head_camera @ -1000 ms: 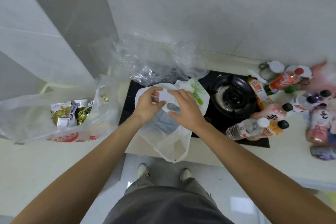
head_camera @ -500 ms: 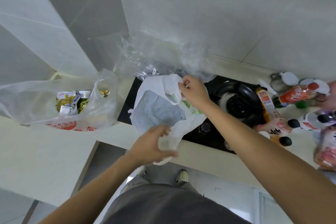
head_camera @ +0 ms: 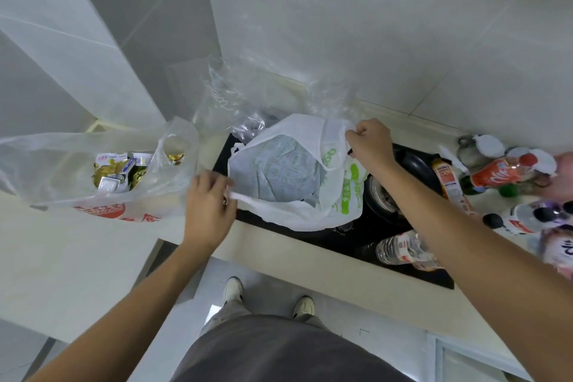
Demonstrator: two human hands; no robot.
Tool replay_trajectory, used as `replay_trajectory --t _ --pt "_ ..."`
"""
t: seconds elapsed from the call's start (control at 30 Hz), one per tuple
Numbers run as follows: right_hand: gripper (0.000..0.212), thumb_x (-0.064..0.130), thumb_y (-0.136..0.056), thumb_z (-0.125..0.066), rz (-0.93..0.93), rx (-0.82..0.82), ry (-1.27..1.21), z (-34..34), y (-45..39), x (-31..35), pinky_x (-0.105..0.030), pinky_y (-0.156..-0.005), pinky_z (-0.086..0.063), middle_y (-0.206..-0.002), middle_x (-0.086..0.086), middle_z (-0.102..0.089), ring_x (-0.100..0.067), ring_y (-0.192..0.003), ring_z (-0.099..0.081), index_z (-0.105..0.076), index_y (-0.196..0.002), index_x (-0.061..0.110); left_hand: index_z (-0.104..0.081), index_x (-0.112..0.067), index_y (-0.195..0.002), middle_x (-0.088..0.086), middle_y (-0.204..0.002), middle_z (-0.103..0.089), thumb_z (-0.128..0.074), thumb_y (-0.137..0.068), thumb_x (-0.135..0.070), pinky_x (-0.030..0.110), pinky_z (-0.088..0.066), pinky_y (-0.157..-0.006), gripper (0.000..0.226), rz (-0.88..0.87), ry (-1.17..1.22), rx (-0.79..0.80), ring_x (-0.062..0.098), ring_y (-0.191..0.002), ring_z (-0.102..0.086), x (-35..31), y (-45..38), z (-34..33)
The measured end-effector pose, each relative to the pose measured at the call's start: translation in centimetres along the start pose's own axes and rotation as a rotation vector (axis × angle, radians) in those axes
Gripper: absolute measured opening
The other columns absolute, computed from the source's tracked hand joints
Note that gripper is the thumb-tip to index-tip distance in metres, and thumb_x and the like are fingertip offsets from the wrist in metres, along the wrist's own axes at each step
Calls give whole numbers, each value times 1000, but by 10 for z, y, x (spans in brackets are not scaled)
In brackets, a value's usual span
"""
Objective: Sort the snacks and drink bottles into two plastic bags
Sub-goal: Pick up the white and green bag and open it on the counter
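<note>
Since the earlier frame, the white bag (head_camera: 291,183) is being spread wider across the black stove top (head_camera: 347,242), and the left hand (head_camera: 207,205) is being carried up from below the counter edge to the bag's left handle.

Item: white bag with green print, mouth being held open over the stove's left side. Its near-left handle strip is being pinched by the left hand, fingers curled round it. Its far-right handle is being gripped by the right hand (head_camera: 370,143), fingers closed tight on the plastic.

Item: clear bag of snacks (head_camera: 102,174), red-printed, being kept on the pale counter (head_camera: 77,260) just left of the stove, apart from both hands.

Item: drink bottles (head_camera: 508,177), lying clustered at the stove's right; one clear bottle (head_camera: 400,248) lying on the stove top beneath the right forearm.

Item: crumpled transparent wrap (head_camera: 248,96), being propped against the wall behind the white bag.
</note>
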State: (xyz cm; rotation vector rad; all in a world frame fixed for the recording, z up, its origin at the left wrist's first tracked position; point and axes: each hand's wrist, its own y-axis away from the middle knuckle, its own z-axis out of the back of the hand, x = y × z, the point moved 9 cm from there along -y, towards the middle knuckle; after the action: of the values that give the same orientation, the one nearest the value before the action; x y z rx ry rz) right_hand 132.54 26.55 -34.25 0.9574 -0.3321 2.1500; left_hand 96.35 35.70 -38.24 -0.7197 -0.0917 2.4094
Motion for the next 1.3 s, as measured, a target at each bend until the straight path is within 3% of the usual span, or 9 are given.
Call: replay_trajectory --t 0.13,0.27,0.43,0.53,0.6,0.8,1.0,1.17,1.3 --pt "21 5 -82 -58 -116 -36 -131 6 11 -14 -49 -60 -64 -70 -2 -44 -15 -60 -56 -43 -69 12 -46 -14 -134 10 -122 -52 -76 -87 -35 36 -48 -84 60 555 419 60 27 -103 -57 22 -25 -12" --pt "21 -9 -88 -46 -195 51 -283 1 24 -19 -37 -58 -63 -101 -11 -49 -29 -86 -58 -48 -97 10 -59 -6 -117 12 -106 -70 -68 -92 -53 38 -61 -76 54 955 897 279 27 -89 -72 5 -31 -46" --pt "38 -10 -93 -42 -330 166 -460 -11 44 -31 -36 -61 -62 -130 -10 -53 -32 -97 -63 -69 -109 12 -66 -15 -116 2 -100 -76 -54 -100 -55 36 -58 -88 45 688 1161 286 19 -97 -72 -23 -66 -53" --pt "7 2 -97 -59 -360 192 -554 -13 53 -38 -43 -64 -63 -102 -26 -64 -29 -76 -70 -63 -92 0 -66 -36 -116 -10 -110 -73 -55 -100 -55 35 -53 -97 27 585 1123 319 9 -112 -68 -33 -85 -56" --pt "27 16 -97 -69 -357 154 -530 -13 56 -45 -46 -65 -64 -92 -30 -61 -30 -75 -71 -53 -79 2 -65 -34 -121 -8 -122 -69 -56 -101 -49 37 -49 -104 27 509 1060 371 12 -124 -62 -37 -95 -65" --pt "61 47 -106 -45 -253 -35 -19 -13 57 -51 -35 -70 -38 -85 -8 -59 -22 -83 -60 -60 -76 -3 -46 -54 -143 -6 -148 -52 -66 -91 -46 39 -36 -117 57 330 861 587 13 -138 -46 -54 -97 -108" --pt "55 38 -111 -25 -478 163 121 -33 63 -80 -46 -97 -46 -120 -27 -62 -44 -115 -58 -59 -122 -4 -58 -33 -142 0 -147 -46 -55 -104 -31 36 -30 -119 38 262 651 644 21 -141 -42 -57 -93 -140" --pt "34 35 -84 -43 -400 260 56 -39 63 -77 -41 -77 -43 -95 -14 -63 -36 -93 -61 -61 -85 7 -46 -37 -150 4 -154 -43 -47 -97 -60 47 -38 -115 58 219 398 651 25 -138 -44 -52 -93 -138" --pt "27 34 -75 -42 -202 144 8 -20 63 -51 -45 -89 -45 -107 -6 -55 -26 -101 -54 -60 -90 19 -52 -28 -145 4 -145 -51 -45 -95 -41 51 -47 -107 52 153 343 431 25 -132 -50 -53 -94 -95"
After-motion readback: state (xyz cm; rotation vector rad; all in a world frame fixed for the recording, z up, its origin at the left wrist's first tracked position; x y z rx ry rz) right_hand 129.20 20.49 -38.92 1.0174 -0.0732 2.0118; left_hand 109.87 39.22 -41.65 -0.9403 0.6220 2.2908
